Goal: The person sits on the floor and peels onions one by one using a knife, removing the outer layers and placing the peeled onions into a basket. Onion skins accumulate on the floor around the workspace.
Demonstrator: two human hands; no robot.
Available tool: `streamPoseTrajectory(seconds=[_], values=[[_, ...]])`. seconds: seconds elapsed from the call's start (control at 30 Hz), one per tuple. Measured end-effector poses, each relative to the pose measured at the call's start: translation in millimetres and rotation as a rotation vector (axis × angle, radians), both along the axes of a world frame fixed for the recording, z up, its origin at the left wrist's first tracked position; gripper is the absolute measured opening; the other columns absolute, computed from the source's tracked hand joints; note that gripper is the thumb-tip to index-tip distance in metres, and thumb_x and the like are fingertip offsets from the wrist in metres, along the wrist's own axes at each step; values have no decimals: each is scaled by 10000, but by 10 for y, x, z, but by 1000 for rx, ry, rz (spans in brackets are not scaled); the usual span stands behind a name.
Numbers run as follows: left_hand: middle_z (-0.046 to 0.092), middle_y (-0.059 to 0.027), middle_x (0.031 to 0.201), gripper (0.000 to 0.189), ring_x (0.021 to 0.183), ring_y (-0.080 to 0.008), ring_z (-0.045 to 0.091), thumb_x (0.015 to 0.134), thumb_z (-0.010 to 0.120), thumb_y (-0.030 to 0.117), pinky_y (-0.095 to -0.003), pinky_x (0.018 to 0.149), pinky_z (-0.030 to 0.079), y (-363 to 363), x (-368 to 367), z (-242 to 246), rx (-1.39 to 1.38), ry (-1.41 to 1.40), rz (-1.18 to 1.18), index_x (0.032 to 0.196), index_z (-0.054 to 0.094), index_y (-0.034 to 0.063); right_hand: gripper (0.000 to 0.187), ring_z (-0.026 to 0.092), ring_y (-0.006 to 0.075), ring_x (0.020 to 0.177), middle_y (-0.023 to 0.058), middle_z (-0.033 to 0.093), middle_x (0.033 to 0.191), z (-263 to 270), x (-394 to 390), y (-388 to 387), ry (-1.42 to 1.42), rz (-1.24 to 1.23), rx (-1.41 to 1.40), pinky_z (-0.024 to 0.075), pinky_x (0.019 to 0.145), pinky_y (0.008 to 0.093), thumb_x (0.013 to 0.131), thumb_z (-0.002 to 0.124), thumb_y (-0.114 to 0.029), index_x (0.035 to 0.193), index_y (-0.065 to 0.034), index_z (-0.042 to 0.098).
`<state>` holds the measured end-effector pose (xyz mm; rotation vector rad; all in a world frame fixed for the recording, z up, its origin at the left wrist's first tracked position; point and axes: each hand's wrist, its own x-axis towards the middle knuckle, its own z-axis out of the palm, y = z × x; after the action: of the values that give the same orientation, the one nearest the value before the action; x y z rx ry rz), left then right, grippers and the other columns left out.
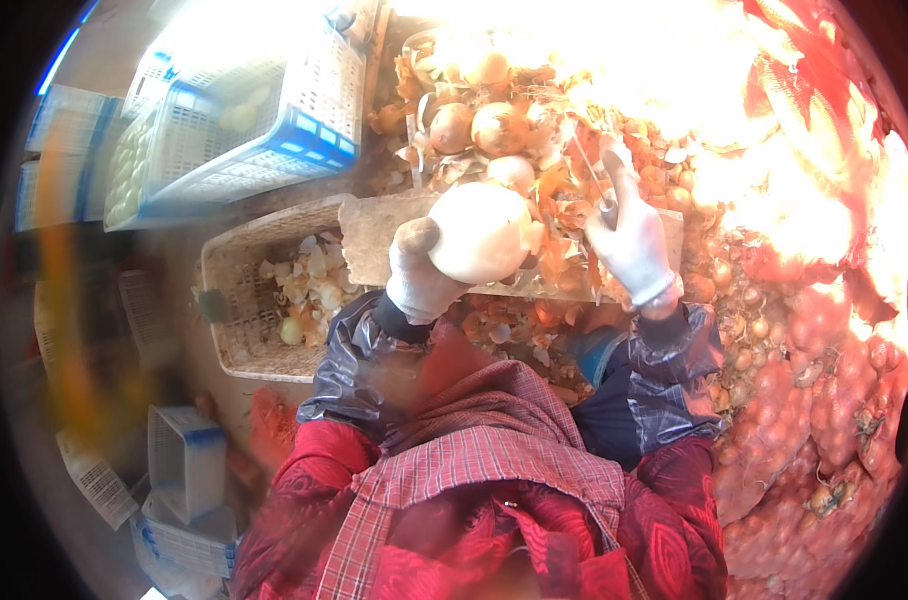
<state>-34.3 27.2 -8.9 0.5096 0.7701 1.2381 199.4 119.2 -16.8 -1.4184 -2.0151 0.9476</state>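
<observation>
My left hand (426,274), in a white work glove with a tan thumb tip, holds a large peeled white onion (480,232) above a worn board (379,236). To its right, my right hand (628,229), gloved in white, grips the handle of a small knife (590,166), whose thin blade points up and to the left, apart from the onion. Unpeeled brown onions (500,129) and loose dry skins (563,196) lie just beyond the board. Strong glare hides much of the upper right.
A dirty plastic crate (233,360) with peelings stands left of the board. Beyond it are white and blue crates (259,161), some holding peeled onions. Red mesh sacks of onions (769,442) fill the right side. More crates (188,465) stand at lower left.
</observation>
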Motion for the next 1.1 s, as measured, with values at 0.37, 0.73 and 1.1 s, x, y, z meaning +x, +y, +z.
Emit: streamPoseTrajectory(seconds=[0.37, 0.73, 1.1], values=[[609, -163, 1244, 959, 1064, -301, 651, 739, 568, 752, -421, 843, 575, 37, 168, -4, -99, 35, 81, 1385, 470, 51, 746, 660, 293, 575, 122, 646, 702, 59, -219, -434, -3, 267, 332, 513, 532, 397, 745, 713, -151, 1405, 72, 445], [641, -183, 1202, 863, 944, -321, 695, 734, 661, 612, -422, 715, 606, -96, 118, -157, -97, -207, -44, 1354, 491, 37, 685, 679, 314, 669, 131, 678, 794, -115, -110, -171, -346, 218, 289, 524, 581, 417, 813, 678, -236, 1397, 38, 444], [595, -164, 1290, 811, 1179, -253, 595, 765, 735, 442, -377, 1020, 469, -68, 27, -71, 39, -71, -58, 1370, 461, -22, 749, 688, 321, 670, 136, 652, 704, 187, -102, -292, 78, 316, 78, 551, 640, 408, 792, 649, -102, 1476, 33, 376]])
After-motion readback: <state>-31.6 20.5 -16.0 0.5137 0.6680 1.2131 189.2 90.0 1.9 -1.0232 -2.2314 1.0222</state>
